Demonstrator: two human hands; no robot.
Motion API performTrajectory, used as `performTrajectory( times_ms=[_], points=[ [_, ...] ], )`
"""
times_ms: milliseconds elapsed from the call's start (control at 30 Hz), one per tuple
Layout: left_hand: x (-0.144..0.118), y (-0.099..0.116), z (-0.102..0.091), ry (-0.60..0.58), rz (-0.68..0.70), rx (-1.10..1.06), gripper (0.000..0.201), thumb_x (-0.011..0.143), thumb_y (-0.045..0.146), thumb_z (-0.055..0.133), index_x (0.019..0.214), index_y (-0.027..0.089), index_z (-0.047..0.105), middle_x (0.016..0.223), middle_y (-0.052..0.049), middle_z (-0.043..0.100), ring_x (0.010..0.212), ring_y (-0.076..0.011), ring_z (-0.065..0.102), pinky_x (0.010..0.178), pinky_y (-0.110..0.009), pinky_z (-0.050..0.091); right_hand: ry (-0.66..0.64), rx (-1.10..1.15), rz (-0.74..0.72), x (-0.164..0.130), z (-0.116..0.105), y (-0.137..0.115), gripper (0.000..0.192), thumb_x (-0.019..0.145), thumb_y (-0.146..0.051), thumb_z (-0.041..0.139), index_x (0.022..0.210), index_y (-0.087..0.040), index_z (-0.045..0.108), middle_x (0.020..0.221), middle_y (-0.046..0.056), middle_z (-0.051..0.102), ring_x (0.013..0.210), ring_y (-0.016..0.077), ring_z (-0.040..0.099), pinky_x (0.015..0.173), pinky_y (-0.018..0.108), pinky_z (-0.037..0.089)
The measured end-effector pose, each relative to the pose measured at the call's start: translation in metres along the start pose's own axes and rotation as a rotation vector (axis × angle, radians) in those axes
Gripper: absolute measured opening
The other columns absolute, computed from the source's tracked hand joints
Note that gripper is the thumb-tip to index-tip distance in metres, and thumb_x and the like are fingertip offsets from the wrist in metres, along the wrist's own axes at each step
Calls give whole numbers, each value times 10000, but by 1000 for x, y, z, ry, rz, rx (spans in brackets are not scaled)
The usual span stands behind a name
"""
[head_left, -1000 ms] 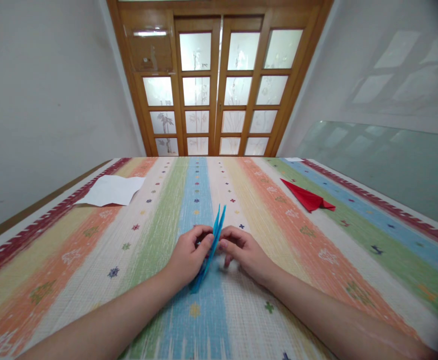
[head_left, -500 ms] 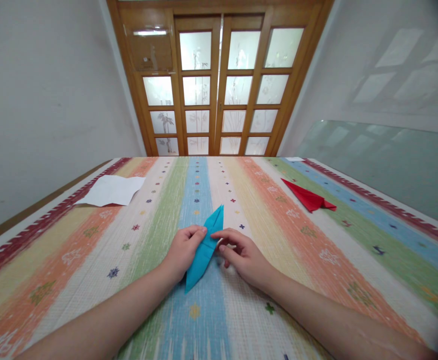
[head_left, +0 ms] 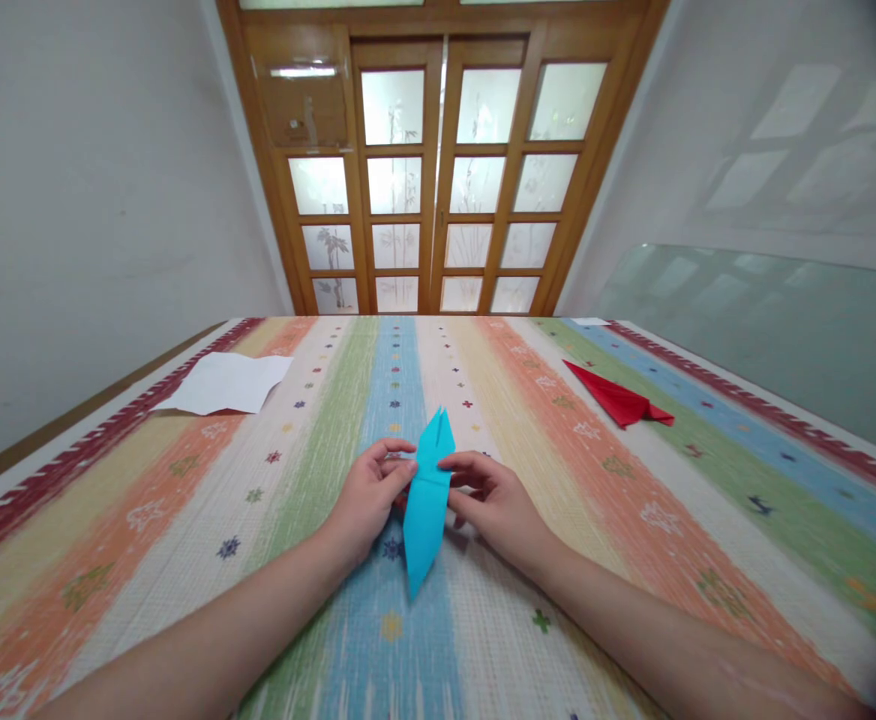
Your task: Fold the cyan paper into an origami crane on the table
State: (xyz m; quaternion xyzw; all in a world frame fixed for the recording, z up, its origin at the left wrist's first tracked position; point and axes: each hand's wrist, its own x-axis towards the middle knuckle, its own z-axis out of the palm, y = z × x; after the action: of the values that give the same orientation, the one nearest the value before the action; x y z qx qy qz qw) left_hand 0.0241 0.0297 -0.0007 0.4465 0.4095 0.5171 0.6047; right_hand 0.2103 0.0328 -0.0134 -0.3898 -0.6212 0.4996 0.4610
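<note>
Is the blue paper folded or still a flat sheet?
Folded: the blue paper is a long narrow shape, pointed at both ends, pinched between left hand and right hand.

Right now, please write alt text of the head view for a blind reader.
Two bare hands, left hand and right hand, pinch a folded blue paper over a striped tablecloth. A red folded paper and white sheet lie farther away.

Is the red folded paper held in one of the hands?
No, the red folded paper lies alone on the striped tablecloth, while the left hand and right hand hold the blue folded paper.
</note>
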Motion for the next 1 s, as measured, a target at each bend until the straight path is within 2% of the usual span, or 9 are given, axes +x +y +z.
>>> performTrajectory(
  times_ms=[100, 233, 333, 467, 633, 733, 833, 933, 1000],
  points=[
    [1, -1, -1, 18, -12, 46, 335, 761, 399, 762, 961, 141, 690, 732, -14, 673, 568, -104, 573, 532, -208, 450, -11, 22, 17, 1, 0, 0, 261, 810, -304, 734, 1041, -215, 652, 961, 55, 685, 801, 188, 666, 514, 258, 548],
    [1, -1, -2, 6, -32, 65, 298, 741, 332, 740, 975, 148, 728, 781, -44, 710, 622, -132, 618, 588, -240, 488, -19, 43, 34, 0, 0, -1, 268, 815, -317, 743, 1044, -221, 640, 930, 44, 686, 782, 175, 662, 516, 244, 537],
    [0, -1, -3, -52, 26, 128, 302, 720, 302, 767, 982, 155, 734, 829, -60, 722, 665, -145, 628, 598, -247, 494, -18, 72, 32, 1, -2, -1, 268, 822, -336, 745, 1037, -221, 633, 900, 39, 683, 759, 167, 651, 512, 241, 537],
    [0, -1, -3, -117, 121, 266, 259, 740, 314, 772, 950, 163, 753, 837, -59, 699, 623, -126, 572, 545, -235, 464, -46, 122, 4, 2, -5, 1, 258, 847, -385, 728, 1015, -212, 637, 871, 42, 675, 735, 170, 634, 492, 252, 540],
    [0, -3, -3, -90, 182, 357, 212, 835, 361, 693, 820, 158, 753, 738, -44, 648, 624, -125, 547, 533, -224, 448, -47, 124, -3, 1, -4, 3, 226, 863, -400, 713, 850, -186, 642, 807, 30, 659, 633, 130, 591, 487, 242, 521],
    [-1, -4, -2, -22, 152, 325, 207, 812, 348, 720, 896, 159, 719, 718, -25, 649, 601, -122, 563, 531, -224, 457, -38, 94, 12, 0, -2, 1, 248, 859, -394, 719, 797, -194, 586, 742, 9, 634, 634, 135, 602, 486, 234, 504],
    [-3, -6, 0, -20, 152, 233, 343, 803, 325, 737, 1099, 181, 642, 798, -10, 664, 600, -108, 561, 519, -212, 446, -22, 110, 40, -1, -1, -2, 271, 851, -372, 729, 834, -218, 507, 705, -24, 615, 654, 154, 648, 473, 225, 482],
    [-4, -7, 1, -56, 148, 186, 486, 802, 305, 738, 1242, 195, 562, 753, 30, 622, 555, -87, 517, 504, -201, 410, -10, 161, 76, -1, -1, -4, 326, 846, -348, 731, 1002, -248, 463, 696, -51, 631, 644, 172, 679, 456, 224, 476],
    [-2, -8, 1, -49, 116, 191, 483, 783, 321, 745, 1210, 169, 579, 739, 25, 620, 537, -86, 507, 496, -207, 401, -19, 169, 91, 0, -1, -5, 434, 840, -334, 735, 1148, -257, 440, 694, -62, 637, 607, 166, 670, 460, 233, 486]
  ],
)
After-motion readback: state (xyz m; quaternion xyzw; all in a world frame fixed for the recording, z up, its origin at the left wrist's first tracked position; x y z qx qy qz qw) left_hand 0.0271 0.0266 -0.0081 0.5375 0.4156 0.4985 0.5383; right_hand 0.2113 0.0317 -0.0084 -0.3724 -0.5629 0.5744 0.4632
